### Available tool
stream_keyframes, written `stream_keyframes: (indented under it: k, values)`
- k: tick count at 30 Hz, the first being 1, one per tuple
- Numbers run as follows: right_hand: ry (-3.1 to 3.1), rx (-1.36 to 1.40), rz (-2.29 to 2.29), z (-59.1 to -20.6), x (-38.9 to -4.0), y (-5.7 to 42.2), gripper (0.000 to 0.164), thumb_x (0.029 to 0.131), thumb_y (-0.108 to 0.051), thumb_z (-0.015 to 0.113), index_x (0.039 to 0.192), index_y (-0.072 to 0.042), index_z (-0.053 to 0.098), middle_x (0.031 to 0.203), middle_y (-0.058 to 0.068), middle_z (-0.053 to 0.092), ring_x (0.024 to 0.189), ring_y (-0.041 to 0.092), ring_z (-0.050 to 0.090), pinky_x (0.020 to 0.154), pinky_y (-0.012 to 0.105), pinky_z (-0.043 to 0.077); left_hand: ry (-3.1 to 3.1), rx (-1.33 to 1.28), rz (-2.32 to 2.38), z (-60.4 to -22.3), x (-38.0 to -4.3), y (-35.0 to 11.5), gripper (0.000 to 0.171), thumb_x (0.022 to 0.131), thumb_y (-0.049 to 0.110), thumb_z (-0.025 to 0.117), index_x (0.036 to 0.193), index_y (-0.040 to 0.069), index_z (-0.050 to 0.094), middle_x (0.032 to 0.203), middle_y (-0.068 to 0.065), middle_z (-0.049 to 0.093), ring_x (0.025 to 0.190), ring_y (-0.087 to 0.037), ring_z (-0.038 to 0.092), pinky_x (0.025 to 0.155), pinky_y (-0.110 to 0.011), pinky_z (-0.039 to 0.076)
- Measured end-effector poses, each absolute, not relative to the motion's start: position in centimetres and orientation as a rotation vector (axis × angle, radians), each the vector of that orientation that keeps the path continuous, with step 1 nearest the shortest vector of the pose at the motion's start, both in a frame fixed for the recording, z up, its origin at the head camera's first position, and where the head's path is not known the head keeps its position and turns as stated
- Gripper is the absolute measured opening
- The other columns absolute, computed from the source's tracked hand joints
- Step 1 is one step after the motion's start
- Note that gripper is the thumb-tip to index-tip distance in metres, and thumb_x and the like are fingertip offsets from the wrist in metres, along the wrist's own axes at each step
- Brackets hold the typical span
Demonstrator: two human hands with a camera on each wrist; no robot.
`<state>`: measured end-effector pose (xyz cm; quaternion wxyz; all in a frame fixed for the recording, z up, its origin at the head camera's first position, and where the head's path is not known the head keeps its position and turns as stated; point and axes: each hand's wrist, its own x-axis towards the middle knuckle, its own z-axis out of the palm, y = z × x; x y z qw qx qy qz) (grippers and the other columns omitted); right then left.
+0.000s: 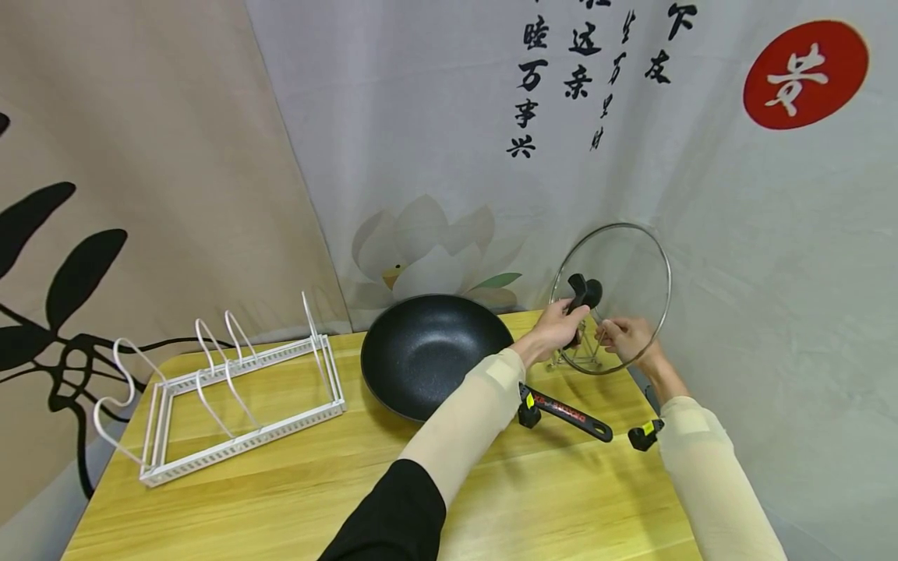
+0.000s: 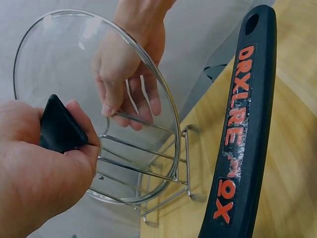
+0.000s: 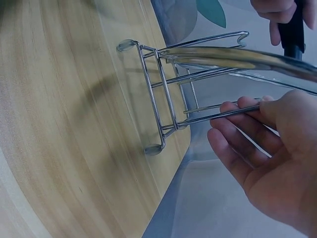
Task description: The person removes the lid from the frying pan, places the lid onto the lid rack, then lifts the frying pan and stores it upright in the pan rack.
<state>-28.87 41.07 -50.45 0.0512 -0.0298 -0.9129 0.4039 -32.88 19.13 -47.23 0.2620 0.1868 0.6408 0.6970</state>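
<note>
My left hand (image 1: 557, 327) grips the black handle (image 2: 62, 126) of a round glass lid (image 1: 631, 261) with a metal rim. The lid stands nearly upright at the table's far right, its lower edge within a small chrome wire rack (image 3: 166, 89). My right hand (image 3: 277, 153) pinches one wire of that rack between thumb and fingers, the other fingers loosely bent below. In the left wrist view, part of the right hand shows through the lid's glass.
A black wok (image 1: 435, 354) sits mid-table, its long handle (image 1: 568, 414) pointing right, below my left forearm. On the left stands a white rack (image 1: 245, 446) with curved dividers. A printed curtain (image 1: 435, 117) hangs behind the wooden table (image 1: 281, 506).
</note>
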Motion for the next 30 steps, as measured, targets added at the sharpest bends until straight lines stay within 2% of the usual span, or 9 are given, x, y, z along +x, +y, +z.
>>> stream_keyframes:
  k: [6,10,17,23,25,30]
  values:
    - [-2.760,-0.078,1.273,-50.5,-29.3,41.0,0.046,0.123,-0.022,0.048,0.117,0.012,0.079,0.118,0.035,0.080,0.088,0.005,0.078,0.080,0.031,0.071,1.730,0.508,1.892,-47.2,-33.0,19.0,0.043,0.122,0.031,0.052,0.157,0.007,0.058,0.078,0.002,0.054,0.061,-0.012,0.050,0.069,-0.031,0.057]
    - [-2.754,-0.077,1.286,-50.5,-29.4,40.9,0.046,0.122,-0.022,0.049,0.118,0.013,0.078,0.119,0.035,0.080,0.084,-0.002,0.075,0.081,0.034,0.072,1.711,0.487,1.905,-47.2,-33.0,19.0,0.041,0.121,0.030,0.053,0.155,0.007,0.059,0.079,0.002,0.056,0.063,-0.012,0.050,0.069,-0.030,0.058]
    - [-2.746,-0.074,1.296,-50.7,-29.7,40.8,0.042,0.122,-0.018,0.049,0.118,0.013,0.078,0.117,0.034,0.080,0.088,0.007,0.079,0.080,0.032,0.071,1.672,0.469,1.918,-47.2,-33.1,18.7,0.050,0.121,0.028,0.053,0.165,0.004,0.051,0.085,-0.005,0.062,0.069,-0.015,0.058,0.069,-0.030,0.058]
    - [-2.733,-0.052,1.274,-50.8,-29.5,40.7,0.040,0.121,-0.015,0.051,0.117,0.014,0.079,0.108,0.031,0.082,0.088,0.015,0.082,0.080,0.034,0.072,1.706,0.494,1.904,-47.5,-32.8,18.2,0.047,0.120,0.029,0.056,0.160,0.004,0.056,0.091,-0.007,0.066,0.070,-0.014,0.062,0.070,-0.033,0.059]
    - [-2.732,-0.045,1.260,-50.8,-29.3,40.8,0.040,0.121,-0.015,0.051,0.117,0.014,0.078,0.106,0.030,0.082,0.092,0.024,0.084,0.081,0.036,0.072,1.736,0.511,1.883,-47.5,-32.7,18.0,0.048,0.119,0.031,0.057,0.159,0.005,0.058,0.096,-0.011,0.069,0.072,-0.014,0.064,0.070,-0.032,0.060]
    - [-2.724,-0.067,1.256,-51.0,-28.7,40.9,0.044,0.123,-0.021,0.049,0.124,0.014,0.077,0.117,0.034,0.080,0.102,0.034,0.083,0.085,0.037,0.072,1.863,0.559,1.783,-47.5,-32.2,17.5,0.057,0.116,0.042,0.059,0.165,0.012,0.055,0.112,-0.014,0.078,0.075,-0.016,0.069,0.073,-0.032,0.062]
